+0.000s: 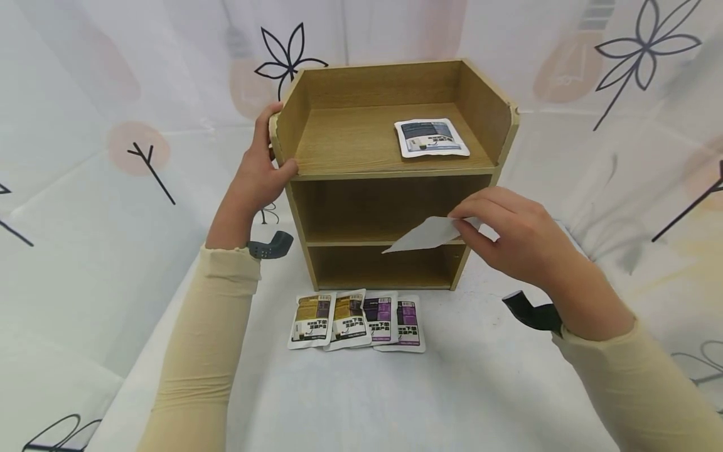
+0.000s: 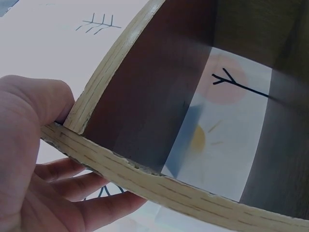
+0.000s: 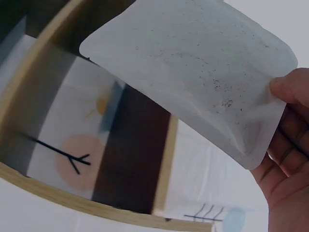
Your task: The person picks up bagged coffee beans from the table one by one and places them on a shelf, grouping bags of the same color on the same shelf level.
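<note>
My left hand (image 1: 261, 168) grips the left side of a small wooden shelf (image 1: 344, 138), its thumb at the front edge of the top board. In the left wrist view, the thumb and fingers (image 2: 79, 186) lie on either side of the panel's edge. Between thumb and fingers my right hand (image 1: 519, 237) pinches a flat pouch (image 1: 426, 235) by one end, in front of the shelf's right half. The pouch's plain whitish face (image 3: 193, 72) fills much of the right wrist view; any print is hidden. A pouch with a blue label (image 1: 432, 138) lies on the top board, towards the right.
In front of the shelf, two pouches with yellow labels (image 1: 312, 320) and two with purple labels (image 1: 408, 323) overlap in a row on the white surface (image 1: 361, 402). Below the top board are two open compartments (image 1: 384, 267). A patterned white sheet (image 1: 152, 75) hangs around the area.
</note>
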Tool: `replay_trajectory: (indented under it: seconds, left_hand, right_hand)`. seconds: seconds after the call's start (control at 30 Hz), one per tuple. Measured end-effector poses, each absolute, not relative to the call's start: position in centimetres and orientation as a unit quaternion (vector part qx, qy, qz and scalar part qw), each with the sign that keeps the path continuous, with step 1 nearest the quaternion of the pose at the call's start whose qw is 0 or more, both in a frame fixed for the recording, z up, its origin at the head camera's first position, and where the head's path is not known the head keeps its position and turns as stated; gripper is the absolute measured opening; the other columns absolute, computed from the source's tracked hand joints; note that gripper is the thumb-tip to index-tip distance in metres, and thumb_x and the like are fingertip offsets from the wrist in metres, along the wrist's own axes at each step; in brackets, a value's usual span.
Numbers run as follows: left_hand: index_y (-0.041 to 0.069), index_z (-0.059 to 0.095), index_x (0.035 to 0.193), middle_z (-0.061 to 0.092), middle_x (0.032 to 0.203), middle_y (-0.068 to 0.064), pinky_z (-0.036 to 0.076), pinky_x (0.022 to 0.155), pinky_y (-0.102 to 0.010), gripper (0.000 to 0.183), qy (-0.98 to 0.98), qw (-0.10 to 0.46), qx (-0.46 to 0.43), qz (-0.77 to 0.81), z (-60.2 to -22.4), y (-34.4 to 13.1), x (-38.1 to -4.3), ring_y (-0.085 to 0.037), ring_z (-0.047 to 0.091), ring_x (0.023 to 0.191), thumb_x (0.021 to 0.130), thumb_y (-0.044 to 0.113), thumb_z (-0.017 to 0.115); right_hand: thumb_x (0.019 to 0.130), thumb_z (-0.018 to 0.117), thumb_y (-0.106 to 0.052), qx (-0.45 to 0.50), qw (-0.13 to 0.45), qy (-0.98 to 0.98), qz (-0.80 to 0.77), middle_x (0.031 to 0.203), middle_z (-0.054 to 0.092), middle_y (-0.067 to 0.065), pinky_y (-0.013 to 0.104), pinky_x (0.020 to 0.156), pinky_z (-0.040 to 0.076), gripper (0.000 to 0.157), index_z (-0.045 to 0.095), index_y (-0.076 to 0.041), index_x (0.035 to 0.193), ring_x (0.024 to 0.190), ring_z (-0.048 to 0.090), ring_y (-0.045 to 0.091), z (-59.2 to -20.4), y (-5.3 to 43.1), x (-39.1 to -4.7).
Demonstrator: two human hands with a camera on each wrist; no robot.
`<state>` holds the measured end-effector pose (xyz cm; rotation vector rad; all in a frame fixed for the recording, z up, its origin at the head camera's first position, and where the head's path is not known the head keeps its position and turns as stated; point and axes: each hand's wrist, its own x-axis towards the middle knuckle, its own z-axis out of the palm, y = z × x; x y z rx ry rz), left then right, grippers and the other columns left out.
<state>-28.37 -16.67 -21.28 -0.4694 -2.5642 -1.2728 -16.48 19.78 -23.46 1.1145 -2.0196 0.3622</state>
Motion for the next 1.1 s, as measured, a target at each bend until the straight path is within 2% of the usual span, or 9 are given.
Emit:
replay_trajectory:
  seconds: [0.03, 0.17, 0.27, 0.4, 0.57, 0.8, 0.87, 1.0, 1.1]
  left_hand:
    - [0.056, 0.008, 0.143, 0.029, 0.152, -0.002, 0.049, 0.095, -0.052, 0.082, -0.878, 0.12, -0.16, -0.435, -21.3, -16.7, -28.4, -0.024, 0.043, 0.135, 0.089, 0.013, 0.051]
    - [0.056, 0.008, 0.143, 0.029, 0.151, -0.002, 0.049, 0.095, -0.052, 0.082, -0.879, 0.119, -0.155, -0.435, -21.3, -16.7, -28.4, -0.024, 0.043, 0.135, 0.089, 0.013, 0.052]
    - [0.057, 0.008, 0.142, 0.029, 0.152, -0.002, 0.049, 0.096, -0.052, 0.082, -0.88, 0.119, -0.153, -0.434, -21.3, -16.6, -28.4, -0.025, 0.043, 0.135, 0.089, 0.014, 0.052]
    - [0.057, 0.007, 0.142, 0.029, 0.152, -0.002, 0.049, 0.095, -0.053, 0.082, -0.881, 0.119, -0.153, -0.432, -21.2, -16.5, -28.3, -0.025, 0.043, 0.135, 0.089, 0.014, 0.052]
    - [0.057, 0.007, 0.142, 0.029, 0.152, -0.002, 0.049, 0.095, -0.053, 0.082, -0.88, 0.119, -0.153, -0.433, -21.2, -16.5, -28.2, -0.025, 0.043, 0.134, 0.089, 0.014, 0.052]
    - [0.057, 0.008, 0.142, 0.03, 0.151, -0.002, 0.049, 0.096, -0.052, 0.081, -0.88, 0.122, -0.153, -0.434, -21.3, -16.5, -28.1, -0.025, 0.044, 0.133, 0.089, 0.014, 0.051]
    - [0.058, 0.008, 0.141, 0.03, 0.151, -0.003, 0.049, 0.096, -0.052, 0.08, -0.879, 0.123, -0.154, -0.434, -21.3, -16.5, -28.1, -0.025, 0.044, 0.133, 0.089, 0.015, 0.051]
    - [0.059, 0.008, 0.14, 0.029, 0.151, -0.003, 0.049, 0.096, -0.051, 0.079, -0.879, 0.122, -0.155, -0.434, -21.4, -16.4, -28.2, -0.024, 0.044, 0.134, 0.089, 0.016, 0.05]
    - [0.06, 0.008, 0.14, 0.029, 0.152, -0.003, 0.049, 0.096, -0.051, 0.079, -0.879, 0.122, -0.154, -0.434, -21.4, -16.3, -28.2, -0.024, 0.044, 0.134, 0.089, 0.015, 0.05]
  right_hand:
    - [0.064, 0.081, 0.006, 0.438, 0.396, -0.794, 0.144, 0.088, 0.07, 0.007, 0.032, 0.07, 0.053, 0.033, 0.071, -0.002, 0.094, 0.08, 0.065, 0.02, -23.2, 19.7, -16.4]
    - [0.072, 0.077, 0.002, 0.421, 0.397, -0.802, 0.147, 0.09, 0.07, 0.01, 0.021, 0.079, 0.05, 0.025, 0.07, 0.0, 0.096, 0.082, 0.065, 0.021, -22.2, 19.6, -16.3]
    - [0.076, 0.074, 0.001, 0.412, 0.407, -0.8, 0.156, 0.09, 0.07, 0.011, 0.019, 0.081, 0.046, 0.022, 0.07, 0.0, 0.097, 0.083, 0.065, 0.023, -21.6, 19.4, -16.2]
    - [0.078, 0.072, 0.0, 0.399, 0.417, -0.801, 0.157, 0.09, 0.07, 0.012, 0.028, 0.076, 0.048, 0.02, 0.07, 0.001, 0.098, 0.083, 0.065, 0.024, -20.9, 19.1, -16.2]
    - [0.079, 0.071, 0.002, 0.39, 0.441, -0.789, 0.175, 0.088, 0.07, 0.014, 0.03, 0.072, 0.046, 0.018, 0.071, 0.001, 0.097, 0.081, 0.062, 0.024, -20.3, 18.4, -16.6]
    - [0.081, 0.071, 0.001, 0.369, 0.492, -0.756, 0.225, 0.089, 0.071, 0.017, 0.005, 0.086, 0.037, 0.014, 0.072, 0.002, 0.095, 0.081, 0.064, 0.029, -19.3, 17.3, -17.7]
    - [0.082, 0.07, 0.0, 0.363, 0.502, -0.751, 0.229, 0.089, 0.071, 0.017, 0.004, 0.088, 0.037, 0.012, 0.071, 0.003, 0.094, 0.081, 0.064, 0.029, -18.9, 17.0, -17.9]
    - [0.087, 0.067, -0.006, 0.352, 0.531, -0.738, 0.222, 0.089, 0.071, 0.016, 0.027, 0.077, 0.054, 0.012, 0.071, 0.004, 0.093, 0.081, 0.065, 0.029, -18.3, 16.4, -18.3]
    - [0.09, 0.064, -0.01, 0.347, 0.55, -0.73, 0.21, 0.089, 0.071, 0.016, 0.046, 0.069, 0.055, 0.016, 0.07, 0.004, 0.093, 0.082, 0.066, 0.029, -17.9, 15.9, -18.6]
